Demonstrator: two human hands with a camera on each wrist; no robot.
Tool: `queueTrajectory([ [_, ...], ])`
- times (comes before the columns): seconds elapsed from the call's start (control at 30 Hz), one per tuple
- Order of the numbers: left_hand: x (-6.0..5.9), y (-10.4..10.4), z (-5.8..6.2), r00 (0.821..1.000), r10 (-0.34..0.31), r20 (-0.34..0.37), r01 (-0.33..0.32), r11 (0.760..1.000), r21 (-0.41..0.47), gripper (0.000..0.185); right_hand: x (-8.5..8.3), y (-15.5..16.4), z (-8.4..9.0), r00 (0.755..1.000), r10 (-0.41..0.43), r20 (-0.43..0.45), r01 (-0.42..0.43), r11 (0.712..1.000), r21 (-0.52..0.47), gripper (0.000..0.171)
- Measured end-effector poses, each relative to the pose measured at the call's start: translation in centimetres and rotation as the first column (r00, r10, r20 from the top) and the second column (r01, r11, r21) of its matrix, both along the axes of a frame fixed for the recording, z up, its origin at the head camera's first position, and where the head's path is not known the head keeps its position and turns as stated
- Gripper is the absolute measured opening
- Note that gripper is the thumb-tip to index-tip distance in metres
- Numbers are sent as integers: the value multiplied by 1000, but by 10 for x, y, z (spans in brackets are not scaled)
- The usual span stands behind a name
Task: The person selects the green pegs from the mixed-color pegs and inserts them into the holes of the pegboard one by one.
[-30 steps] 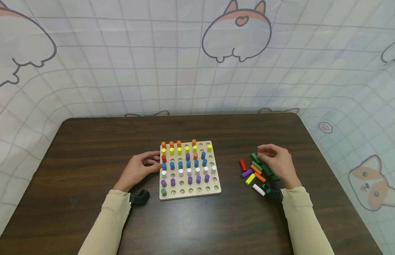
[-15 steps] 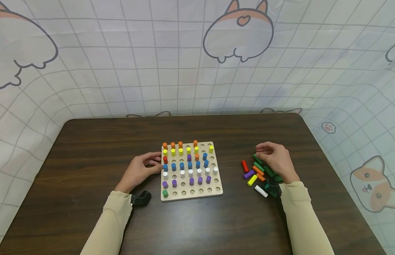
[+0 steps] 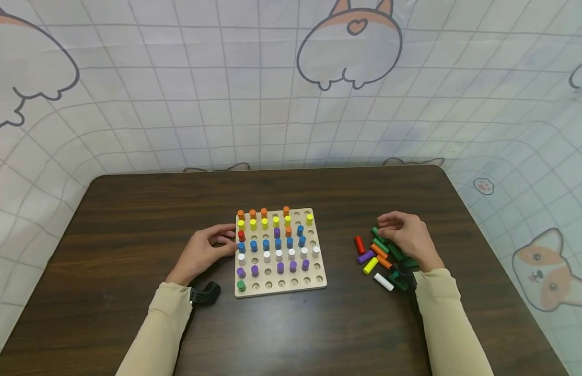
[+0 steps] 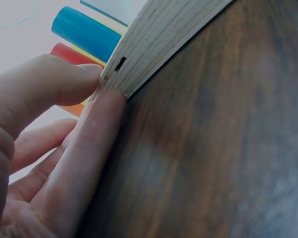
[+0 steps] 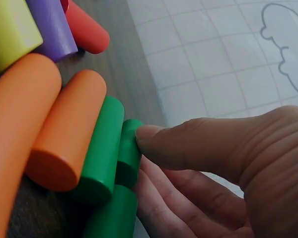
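the left hand [image 3: 207,251] is resting on the dark table [image 3: 131,219] and pressing against the left edge of the wooden peg board [image 3: 291,286]; in the left wrist view its thumb and a finger [image 4: 97,129] are pinching that edge [image 4: 154,39], so it is steadying the board rather than carrying anything. the board is sitting mid-table, with orange, yellow, blue, white and purple pegs standing in rows, one green peg [image 3: 241,285] alone in the near left corner, and most holes of the nearest row lying open. to the right, well apart from the board, loose pegs are lying in a heap [image 3: 376,257]. the right hand [image 3: 406,237] is curling over the far end of that heap, and in the right wrist view its thumb tip [image 5: 154,139] is touching a green loose peg [image 5: 130,153]; whether the peg is fully gripped cannot be told. this is looking like the picking-up step, and the next move is probably calling for a firm pinch, a lift clear of the neighbouring pegs, and an upright carry to an open hole.
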State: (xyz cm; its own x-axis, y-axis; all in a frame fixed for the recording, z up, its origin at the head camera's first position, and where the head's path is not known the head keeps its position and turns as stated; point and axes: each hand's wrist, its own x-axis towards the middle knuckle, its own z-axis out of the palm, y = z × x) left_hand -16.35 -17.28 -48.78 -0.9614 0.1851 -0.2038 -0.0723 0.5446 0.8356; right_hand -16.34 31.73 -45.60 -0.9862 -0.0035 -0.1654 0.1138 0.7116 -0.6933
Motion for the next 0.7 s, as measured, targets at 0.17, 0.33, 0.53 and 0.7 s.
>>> queueTrajectory([
  [0.17,1,-2,0,1000,-8,-10,8,1000,14,58,-1,-1,0,1000,-18,16,17,999,42,32],
  [0.33,3,-3,0,1000,1,-5,-1,1000,19,57,-3,-5,-1,1000,-3,-1,3,997,80,31],
  [0.53,0,-2,1,1000,-14,-13,14,1000,20,60,-1,-7,1,1000,-4,-10,5,995,101,31],
  [0.7,-1,-2,1,1000,-17,-12,17,1000,20,59,0,-7,3,1000,-4,-9,5,995,104,31],
])
